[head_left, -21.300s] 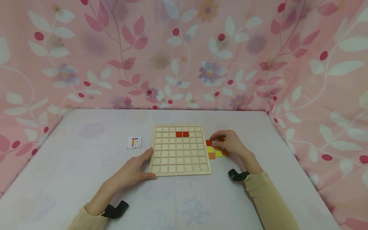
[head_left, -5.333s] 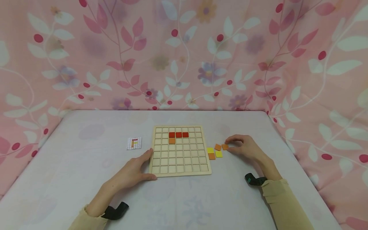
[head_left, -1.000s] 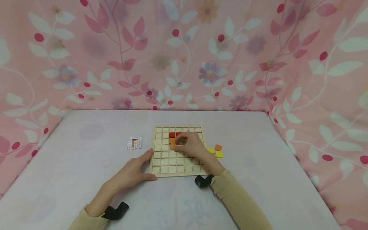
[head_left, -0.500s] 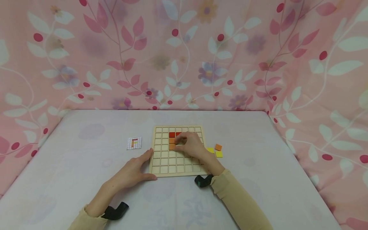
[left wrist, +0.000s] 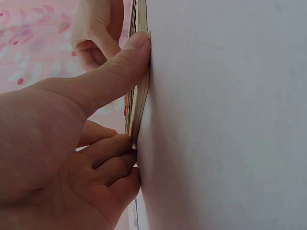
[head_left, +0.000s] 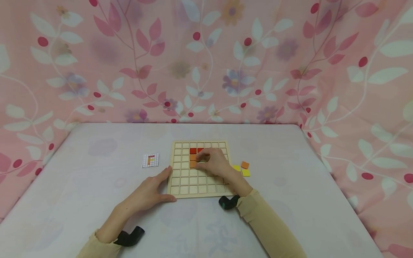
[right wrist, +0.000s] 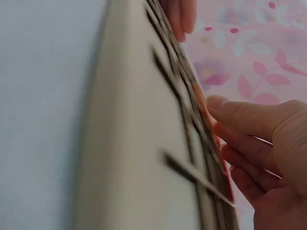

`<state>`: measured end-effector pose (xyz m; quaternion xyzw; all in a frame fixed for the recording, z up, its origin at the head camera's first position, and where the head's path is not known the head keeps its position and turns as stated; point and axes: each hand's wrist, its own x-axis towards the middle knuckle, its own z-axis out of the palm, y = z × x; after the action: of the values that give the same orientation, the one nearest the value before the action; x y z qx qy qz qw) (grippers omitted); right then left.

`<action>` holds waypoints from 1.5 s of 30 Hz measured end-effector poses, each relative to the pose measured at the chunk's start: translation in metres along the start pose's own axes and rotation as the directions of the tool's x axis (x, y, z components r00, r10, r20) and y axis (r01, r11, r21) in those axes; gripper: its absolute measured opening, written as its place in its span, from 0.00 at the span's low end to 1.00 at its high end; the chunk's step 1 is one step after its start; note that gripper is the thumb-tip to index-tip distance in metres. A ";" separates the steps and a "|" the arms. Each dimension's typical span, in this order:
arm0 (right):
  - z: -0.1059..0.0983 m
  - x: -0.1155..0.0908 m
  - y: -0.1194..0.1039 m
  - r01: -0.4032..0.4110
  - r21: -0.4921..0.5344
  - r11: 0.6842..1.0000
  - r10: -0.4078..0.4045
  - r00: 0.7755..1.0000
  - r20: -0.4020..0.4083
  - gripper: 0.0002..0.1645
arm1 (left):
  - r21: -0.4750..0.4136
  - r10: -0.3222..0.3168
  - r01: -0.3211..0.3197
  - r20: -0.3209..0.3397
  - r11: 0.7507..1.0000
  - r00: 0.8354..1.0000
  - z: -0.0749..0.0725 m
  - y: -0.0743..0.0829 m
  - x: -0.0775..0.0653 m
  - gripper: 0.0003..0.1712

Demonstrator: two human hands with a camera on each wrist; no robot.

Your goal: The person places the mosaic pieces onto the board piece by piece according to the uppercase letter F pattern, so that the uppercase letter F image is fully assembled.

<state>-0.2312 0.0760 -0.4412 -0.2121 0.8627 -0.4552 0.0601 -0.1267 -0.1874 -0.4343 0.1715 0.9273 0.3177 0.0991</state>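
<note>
A pale wooden grid board (head_left: 188, 182) lies on the table. My left hand (head_left: 146, 191) holds its near left corner, fingers along the left side and thumb (left wrist: 136, 43) at the front edge. Reaching over the board, my right hand (head_left: 214, 163) has thumb and fingertips at the lower orange tile (head_left: 192, 164), which sits in a cell. Directly above that lies another orange tile (head_left: 192, 157), then a red tile (head_left: 193, 151) with a second red tile (head_left: 200, 150) beside it. The right hand covers the cells to the right. In the right wrist view, the thumb (right wrist: 218, 101) meets an orange edge.
Right of the board lie an orange tile (head_left: 245, 165), a yellow tile (head_left: 246, 172) and a partly covered yellow tile (head_left: 237, 168). A small printed pattern card (head_left: 150, 160) lies left of the board. A floral curtain (head_left: 206, 71) stands behind the table.
Earlier, my right hand took an orange tile from the right-hand pile and brought it over. Tilted a second ago, that tile now lies flat in its cell. The left hand stays put.
</note>
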 end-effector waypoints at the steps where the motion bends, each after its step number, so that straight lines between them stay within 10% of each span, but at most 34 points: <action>1: -0.004 0.000 -0.001 0.005 0.003 1.000 -0.005 1.000 -0.006 0.13 | -0.003 -0.001 0.001 -0.001 1.000 1.000 0.000 0.000 0.000 0.62; 23: -0.124 -0.051 0.044 -0.144 -0.063 0.988 0.138 0.986 -0.092 0.12 | -0.020 -0.043 0.044 0.015 0.999 0.999 0.002 0.003 0.001 0.63; 45: -0.134 -0.080 0.084 -0.213 -0.115 0.970 0.208 0.977 -0.050 0.15 | -0.024 -0.038 0.038 0.017 0.999 0.999 -0.001 0.001 -0.001 0.63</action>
<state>-0.2245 0.2531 -0.4386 -0.1139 0.9071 -0.3974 0.0788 -0.1258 -0.1876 -0.4330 0.1554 0.9255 0.3257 0.1148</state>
